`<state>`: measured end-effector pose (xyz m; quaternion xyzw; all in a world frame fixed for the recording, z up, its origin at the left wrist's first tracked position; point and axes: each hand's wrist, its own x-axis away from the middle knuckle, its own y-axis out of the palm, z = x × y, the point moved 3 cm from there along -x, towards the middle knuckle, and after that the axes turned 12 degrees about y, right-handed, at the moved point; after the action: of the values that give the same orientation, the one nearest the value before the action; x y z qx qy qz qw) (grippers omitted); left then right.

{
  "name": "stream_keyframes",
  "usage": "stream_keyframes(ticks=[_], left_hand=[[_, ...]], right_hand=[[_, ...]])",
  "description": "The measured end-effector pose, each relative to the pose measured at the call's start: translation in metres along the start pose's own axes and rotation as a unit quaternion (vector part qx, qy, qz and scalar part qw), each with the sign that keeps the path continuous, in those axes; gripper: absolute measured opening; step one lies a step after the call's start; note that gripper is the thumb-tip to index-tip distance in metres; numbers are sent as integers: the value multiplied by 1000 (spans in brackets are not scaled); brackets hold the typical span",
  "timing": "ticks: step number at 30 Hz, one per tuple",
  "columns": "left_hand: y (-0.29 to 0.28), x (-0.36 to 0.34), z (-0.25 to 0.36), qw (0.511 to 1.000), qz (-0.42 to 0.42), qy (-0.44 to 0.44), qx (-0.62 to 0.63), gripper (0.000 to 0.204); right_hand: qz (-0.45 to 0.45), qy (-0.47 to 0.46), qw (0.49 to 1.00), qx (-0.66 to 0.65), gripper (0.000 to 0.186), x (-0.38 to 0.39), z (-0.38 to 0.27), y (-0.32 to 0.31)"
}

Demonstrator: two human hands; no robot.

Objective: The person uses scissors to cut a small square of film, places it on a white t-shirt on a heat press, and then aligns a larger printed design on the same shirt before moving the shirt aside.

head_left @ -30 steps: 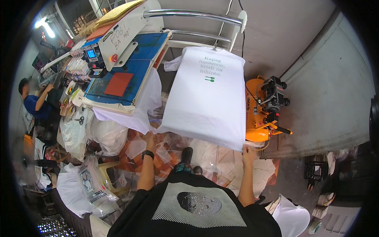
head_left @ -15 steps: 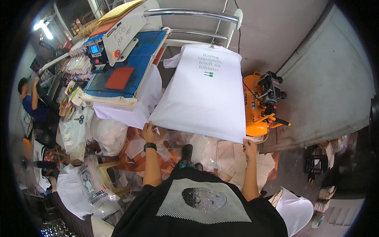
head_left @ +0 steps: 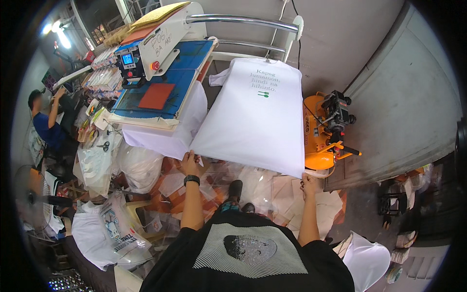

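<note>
Nearest the camera, the left hand point(head_left: 191, 164) pinches the near left corner of the white T-shirt point(head_left: 258, 114), fingers closed on the hem. The right hand point(head_left: 308, 184) is closed on the shirt's near right corner, just below the hem's edge. Both hands sit at the shirt's bottom edge, and the whole garment stretches away from them, front side up, with its neck end farthest off. A small block of green lettering and a little green emblem lie on the chest, toward the shirt's far end.

Under the shirt's near edge, between the two hands, clear plastic bags point(head_left: 258, 182) and papers litter the floor. To the left of the shirt stands the heat press point(head_left: 160, 63), its blue bed carrying a red pad point(head_left: 156, 96), with a white cloth draped down just beside the shirt's left edge. To the right of the shirt sits an orange air compressor point(head_left: 321, 134), close against its right side. Beyond the shirt's far end, metal rails point(head_left: 243, 20) curve across. Far to the left of the shirt, a person in blue point(head_left: 46, 124) sits at a cluttered bench.
</note>
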<state>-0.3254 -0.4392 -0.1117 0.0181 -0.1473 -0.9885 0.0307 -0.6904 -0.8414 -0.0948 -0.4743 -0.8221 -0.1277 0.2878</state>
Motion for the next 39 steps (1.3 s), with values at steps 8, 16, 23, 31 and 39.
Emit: stream_keyframes(ticks=[8,16,23,31,39], left_hand=[[-9,7,-10,999,-8,-30,-19,19],[-57,-8,-35,963,-138,-206,-108,25],[-217,56,-71,662,-523,-33,-536,25],[-444,80,-25,861,-141,-373,-317,26],[-542,211,15,887,99,-399,-209,22]], right_hand=[[73,-14,997,16,23,-5,-5,-8],[-34,39,969,242,27,29,21,-29],[-4,-249,917,311,20,145,-73,149],[-184,-684,636,305,38,308,-199,588],[-33,-599,616,511,35,248,-240,780]])
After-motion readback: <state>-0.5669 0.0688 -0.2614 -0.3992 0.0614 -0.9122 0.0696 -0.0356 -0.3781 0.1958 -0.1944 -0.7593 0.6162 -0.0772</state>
